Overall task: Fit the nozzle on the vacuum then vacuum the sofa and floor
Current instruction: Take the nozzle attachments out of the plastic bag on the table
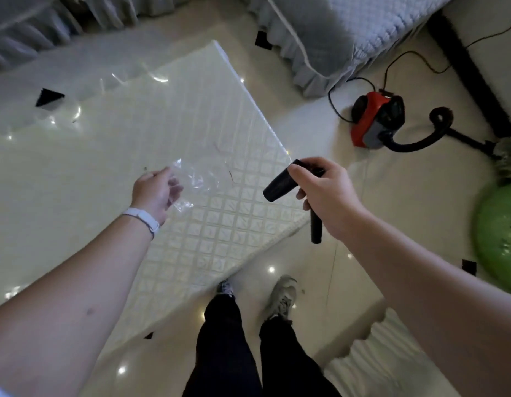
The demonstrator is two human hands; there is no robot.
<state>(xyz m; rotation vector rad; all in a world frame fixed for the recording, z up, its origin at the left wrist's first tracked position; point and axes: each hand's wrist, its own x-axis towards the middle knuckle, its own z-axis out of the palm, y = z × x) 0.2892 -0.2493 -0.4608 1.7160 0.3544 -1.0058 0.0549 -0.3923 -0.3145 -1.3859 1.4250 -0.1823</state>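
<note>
My right hand (320, 193) grips two black nozzle pieces: one tapered nozzle (277, 188) sticks out to the left, a thinner tube (316, 229) hangs down below the fist. My left hand (157, 190) holds a crumpled clear plastic bag (194, 179) over the white glossy table (134, 144). The red and grey vacuum (374, 120) sits on the tiled floor at the right, its black hose (417, 140) curling away toward the right. The grey-covered sofa (348, 30) stands behind it at the top.
A black power cord (391, 67) loops on the floor behind the vacuum. A green ball (497, 233) lies at the right edge. A white ribbed cushion (391, 359) is at the lower right. My legs and shoes (280, 296) stand by the table corner.
</note>
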